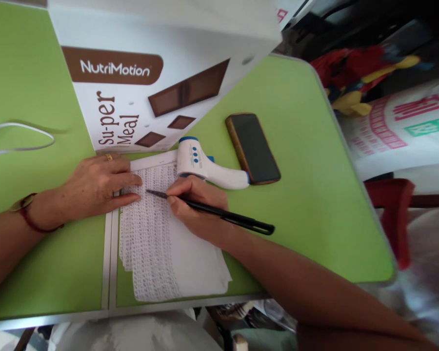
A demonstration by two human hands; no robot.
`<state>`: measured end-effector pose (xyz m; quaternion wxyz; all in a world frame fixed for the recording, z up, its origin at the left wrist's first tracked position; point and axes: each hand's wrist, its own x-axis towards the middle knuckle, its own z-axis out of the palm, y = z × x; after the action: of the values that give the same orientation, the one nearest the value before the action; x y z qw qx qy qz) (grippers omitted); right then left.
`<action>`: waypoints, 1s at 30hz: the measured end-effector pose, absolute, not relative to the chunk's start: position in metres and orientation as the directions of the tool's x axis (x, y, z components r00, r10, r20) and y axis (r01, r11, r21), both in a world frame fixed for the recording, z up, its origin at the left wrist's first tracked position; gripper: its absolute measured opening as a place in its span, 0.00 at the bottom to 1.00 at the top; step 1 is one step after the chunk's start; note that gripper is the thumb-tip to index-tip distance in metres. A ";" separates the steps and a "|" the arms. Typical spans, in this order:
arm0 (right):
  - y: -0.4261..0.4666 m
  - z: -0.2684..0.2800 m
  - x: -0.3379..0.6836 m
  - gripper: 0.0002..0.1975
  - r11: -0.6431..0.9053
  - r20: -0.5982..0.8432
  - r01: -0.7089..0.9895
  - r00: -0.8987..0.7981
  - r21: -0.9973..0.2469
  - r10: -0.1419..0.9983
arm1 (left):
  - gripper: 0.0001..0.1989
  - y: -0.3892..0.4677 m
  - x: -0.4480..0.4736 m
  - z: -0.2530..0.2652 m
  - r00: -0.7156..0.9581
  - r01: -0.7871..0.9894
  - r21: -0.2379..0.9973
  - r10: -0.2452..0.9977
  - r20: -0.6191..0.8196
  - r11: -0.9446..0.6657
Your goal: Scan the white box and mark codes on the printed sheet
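My right hand (pixel 201 204) is closed around a black pen (pixel 227 214), its tip pointing left just over the paper. Beneath it lie several stacked sheets of paper (pixel 157 263), covered on their left part with dense rows of handwriting; the right part of the top sheet is blank. With fingers stretched out, my left hand (pixel 106 185) rests flat at the upper left edge of the sheets, fingertips on the paper. A white and blue infrared thermometer (pixel 212 168) lies across the top of the paper, right by my right hand.
A big white NutriMotion box (pixel 190 48) stands behind the sheets. Right of the thermometer lies a smartphone (pixel 256 148) in a brown case. A white cable (pixel 22 126) crosses the green table (pixel 325 209) at left. Beyond its right edge are a printed white sack (pixel 406 126) and a red chair (pixel 391 214).
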<state>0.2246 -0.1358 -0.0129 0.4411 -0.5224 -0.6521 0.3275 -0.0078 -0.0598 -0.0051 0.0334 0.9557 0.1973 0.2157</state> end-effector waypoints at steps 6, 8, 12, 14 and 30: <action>-0.135 -0.011 0.224 0.04 0.230 0.226 0.392 -0.057 -0.891 0.972 | 0.17 -0.060 -0.009 -0.006 0.833 0.384 0.152 0.413 0.369 -0.911; -0.135 -0.011 0.223 0.04 0.248 0.247 0.385 -0.053 -0.889 0.968 | 0.17 -0.060 -0.009 -0.005 0.834 0.385 0.150 0.413 0.367 -0.911; -0.135 -0.012 0.224 0.05 0.234 0.234 0.395 -0.049 -0.888 0.971 | 0.17 -0.059 -0.009 -0.005 0.830 0.376 0.140 0.400 0.389 -0.916; -0.136 -0.012 0.224 0.05 0.220 0.219 0.397 -0.051 -0.891 0.975 | 0.17 -0.060 -0.009 -0.005 0.830 0.379 0.142 0.403 0.385 -0.915; -0.135 -0.015 0.223 0.03 0.213 0.237 0.413 0.008 -0.885 0.971 | 0.16 -0.060 -0.009 -0.005 0.831 0.383 0.149 0.410 0.375 -0.912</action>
<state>0.2230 -0.1352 -0.0148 0.4531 -0.5464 -0.6334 0.3080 -0.0090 -0.0600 -0.0053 0.0335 0.9563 0.2073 0.2036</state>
